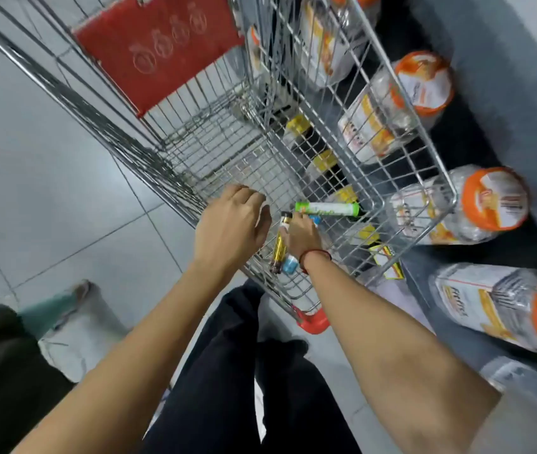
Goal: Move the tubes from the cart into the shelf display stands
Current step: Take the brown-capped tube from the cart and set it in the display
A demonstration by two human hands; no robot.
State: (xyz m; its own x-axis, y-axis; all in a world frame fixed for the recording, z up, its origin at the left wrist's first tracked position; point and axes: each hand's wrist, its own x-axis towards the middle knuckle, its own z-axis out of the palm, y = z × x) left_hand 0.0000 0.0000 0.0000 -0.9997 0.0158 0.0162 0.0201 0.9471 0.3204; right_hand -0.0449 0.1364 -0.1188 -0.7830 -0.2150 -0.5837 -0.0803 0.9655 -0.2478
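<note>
My right hand (303,235), deep in the cart (228,152), pinches a gold tube (278,249). My left hand (231,224) hovers half-curled, empty. A green tube (326,208) lies crosswise just beyond the right fingers.

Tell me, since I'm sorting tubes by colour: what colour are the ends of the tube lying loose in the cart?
Green, on a pale tube; the head view shows it.

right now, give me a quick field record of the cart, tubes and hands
cart: wire, nearly empty
green tube: lying on cart floor, untouched
yellow tube: in right hand's grip
blue-capped tube: by right wrist; grip unclear
left hand: over the cart, holding nothing visible
right hand: inside cart, closed on yellow tube
jars: orange lids, outside cart
</note>
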